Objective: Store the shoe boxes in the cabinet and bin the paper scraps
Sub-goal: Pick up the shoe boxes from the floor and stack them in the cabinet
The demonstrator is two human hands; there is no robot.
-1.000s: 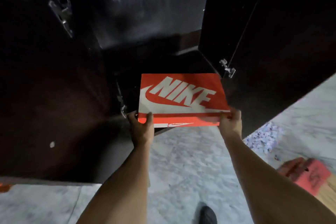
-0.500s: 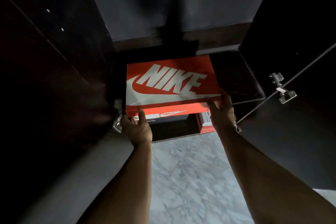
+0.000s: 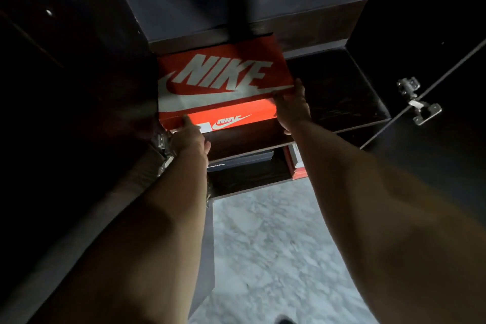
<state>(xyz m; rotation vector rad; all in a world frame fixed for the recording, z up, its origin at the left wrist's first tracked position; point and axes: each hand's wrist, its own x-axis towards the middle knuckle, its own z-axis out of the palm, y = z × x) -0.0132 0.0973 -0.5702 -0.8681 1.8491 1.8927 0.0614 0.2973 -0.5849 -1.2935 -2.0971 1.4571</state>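
An orange Nike shoe box (image 3: 221, 79) lies flat on the upper shelf (image 3: 336, 97) of the dark cabinet, against its left side. My left hand (image 3: 190, 137) is at the box's front left corner, with a straight finger touching the front face. My right hand (image 3: 290, 108) grips the front right corner, thumb up along the lid's edge and fingers on the front. No paper scraps are in view.
On the lower shelf lie a dark flat box (image 3: 239, 159) and an upright red and white box (image 3: 295, 164). The cabinet doors stand open on both sides, with metal hinges at left (image 3: 164, 144) and right (image 3: 418, 105). Marble floor (image 3: 276, 244) lies below.
The box has gone from in front of the cabinet onto the upper shelf and slid further in. My left hand has loosened from holding the corner to touching the front face.
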